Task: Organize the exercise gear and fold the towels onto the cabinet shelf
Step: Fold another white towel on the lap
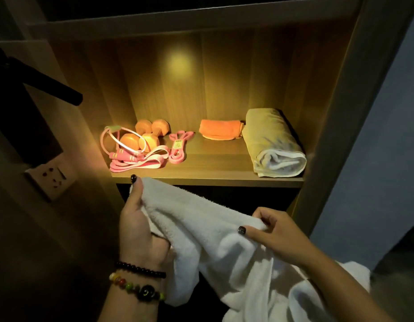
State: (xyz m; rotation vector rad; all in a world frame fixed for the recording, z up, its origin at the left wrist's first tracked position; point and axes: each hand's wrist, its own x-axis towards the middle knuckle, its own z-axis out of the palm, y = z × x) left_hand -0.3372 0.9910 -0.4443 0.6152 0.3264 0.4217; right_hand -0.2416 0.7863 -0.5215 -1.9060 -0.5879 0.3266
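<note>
The white towel (215, 233) is soft, fluffy terry cloth. The shelf (208, 175) is matt wood with visible grain. The dumbbells (143, 135) look smooth and matt.

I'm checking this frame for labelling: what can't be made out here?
- White towel: lower end cut off by the head view's bottom edge.
- Left hand: fingers buried in towel folds.
- Compartment below the shelf: too dark, and blocked by the towel.
- Resistance band: label too small to read.

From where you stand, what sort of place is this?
Probably a bedroom or home closet: a lit wooden cabinet shelf with dumbbells and a folded towel, plus a wall socket.
</note>
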